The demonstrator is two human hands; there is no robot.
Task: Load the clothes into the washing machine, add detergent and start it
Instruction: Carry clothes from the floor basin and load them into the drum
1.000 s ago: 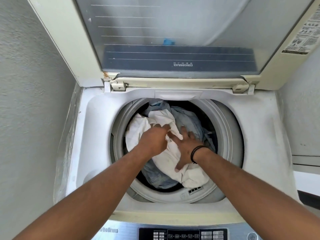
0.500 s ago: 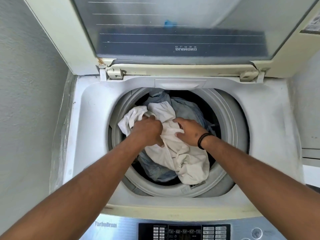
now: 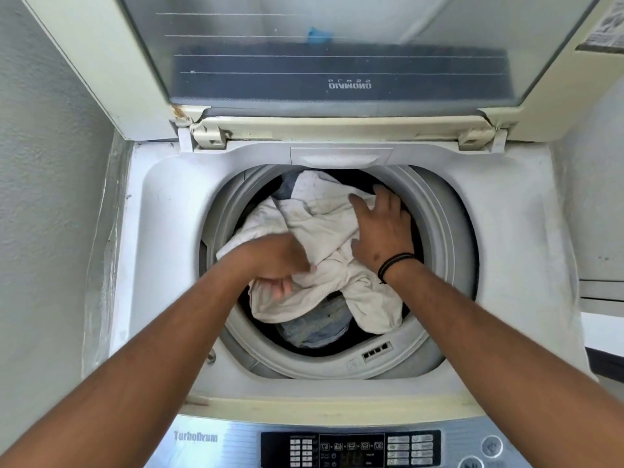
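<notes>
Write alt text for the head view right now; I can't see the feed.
Both hands work a white garment into the open drum of a top-loading washing machine: the left hand grips a fold, the right hand presses flat on it. Blue clothes lie beneath; the lid stands raised, and the control panel sits at the near edge.

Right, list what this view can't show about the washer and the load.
- Drum depth: head view, hidden under the white cloth and blue garments.
- Left hand fingertips: blurred, so its grip is unclear.
- Control panel labels: too small, cut off by the bottom edge.
- Detergent: none in frame.
</notes>
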